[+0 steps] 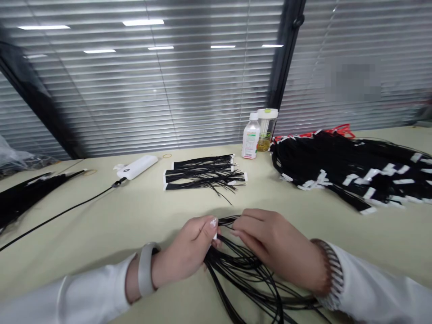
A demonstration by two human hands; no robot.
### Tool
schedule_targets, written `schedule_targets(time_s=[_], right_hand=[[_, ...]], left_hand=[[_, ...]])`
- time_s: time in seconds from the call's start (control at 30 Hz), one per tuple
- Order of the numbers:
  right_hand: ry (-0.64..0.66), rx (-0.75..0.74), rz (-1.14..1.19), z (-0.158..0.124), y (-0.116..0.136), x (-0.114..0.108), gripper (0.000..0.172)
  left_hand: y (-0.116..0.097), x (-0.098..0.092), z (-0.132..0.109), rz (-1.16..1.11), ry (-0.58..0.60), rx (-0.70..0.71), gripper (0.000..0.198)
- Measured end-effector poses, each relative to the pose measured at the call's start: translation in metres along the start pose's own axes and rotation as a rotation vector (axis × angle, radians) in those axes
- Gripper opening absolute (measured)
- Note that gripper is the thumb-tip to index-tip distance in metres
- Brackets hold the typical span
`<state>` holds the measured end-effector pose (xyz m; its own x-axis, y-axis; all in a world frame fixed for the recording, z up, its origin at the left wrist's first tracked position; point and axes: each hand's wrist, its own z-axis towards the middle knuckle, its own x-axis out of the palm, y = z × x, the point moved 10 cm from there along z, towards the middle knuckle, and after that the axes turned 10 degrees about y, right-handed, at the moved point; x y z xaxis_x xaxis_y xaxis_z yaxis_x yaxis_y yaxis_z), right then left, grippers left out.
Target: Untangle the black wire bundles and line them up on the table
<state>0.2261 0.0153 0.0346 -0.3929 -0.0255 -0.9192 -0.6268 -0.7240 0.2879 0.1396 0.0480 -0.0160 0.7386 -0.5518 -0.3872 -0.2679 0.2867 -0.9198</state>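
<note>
A loose bundle of thin black cords (246,274) lies on the pale table (128,216) just in front of me. My left hand (191,249) is closed, pinching one end of the bundle between thumb and fingers. My right hand (276,245) rests over the same cords from the right, its fingers curled onto the strands beside my left fingertips. Both wrists carry a bracelet and white sleeves. Further back, three tied black cord bundles with white end tags (204,173) lie side by side.
A big heap of black tagged cords (351,168) fills the right of the table. A small white bottle (250,136) and a clear jar (266,129) stand behind. A white power bank (137,167) with a black cable sits left of centre. More black cords (23,195) lie at far left.
</note>
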Motion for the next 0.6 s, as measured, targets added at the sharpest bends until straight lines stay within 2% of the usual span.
schedule_targets(time_s=[0.1, 0.17, 0.23, 0.27, 0.3, 0.4, 0.5, 0.6], right_hand=[[-0.073, 0.063, -0.016, -0.002, -0.007, -0.014, 0.01], [-0.126, 0.111, -0.072, -0.005, -0.011, -0.025, 0.018], [-0.125, 0.154, -0.137, -0.007, -0.013, -0.031, 0.013], [-0.094, 0.165, -0.16, -0.008, -0.014, -0.031, 0.006], [-0.047, 0.17, -0.171, -0.008, -0.014, -0.029, 0.009], [0.12, 0.186, -0.165, -0.008, -0.015, -0.017, 0.029], [0.224, 0.194, -0.07, -0.008, -0.016, -0.003, 0.035], [0.267, 0.187, 0.092, -0.006, -0.014, 0.009, 0.034]], left_hand=[[0.013, -0.01, -0.001, -0.122, -0.126, -0.083, 0.044], [0.023, -0.018, -0.003, -0.211, -0.223, -0.139, 0.045], [0.028, -0.023, -0.005, -0.256, -0.295, -0.177, 0.045], [0.029, -0.025, -0.006, -0.264, -0.321, -0.194, 0.045], [0.03, -0.026, -0.007, -0.267, -0.344, -0.213, 0.045], [0.032, -0.029, -0.01, -0.285, -0.377, -0.243, 0.045], [0.029, -0.028, -0.008, -0.279, -0.355, -0.21, 0.045], [0.025, -0.026, -0.007, -0.247, -0.32, -0.173, 0.046]])
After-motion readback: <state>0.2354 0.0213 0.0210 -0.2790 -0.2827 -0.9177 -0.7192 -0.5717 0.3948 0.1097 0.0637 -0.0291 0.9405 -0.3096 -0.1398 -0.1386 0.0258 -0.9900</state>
